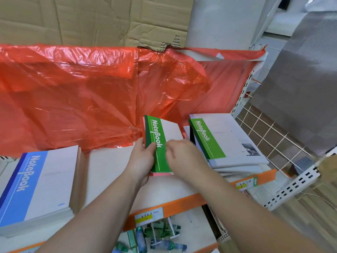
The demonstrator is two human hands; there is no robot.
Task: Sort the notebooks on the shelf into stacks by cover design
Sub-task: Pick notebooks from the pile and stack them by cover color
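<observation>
Currently: left hand (144,157) pinches green-banded grey paper notebook (156,132); right hand (182,154) grip blurred, cannot tell. Risk: pink notebook (160,174) beneath rides along, mixing designs.

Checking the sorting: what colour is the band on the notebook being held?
Notebook band: green with white lettering, best in head view.

2 arms bare elbow to wrist; left hand (143,157) & right hand (182,155) bare, rt blurred.
</observation>
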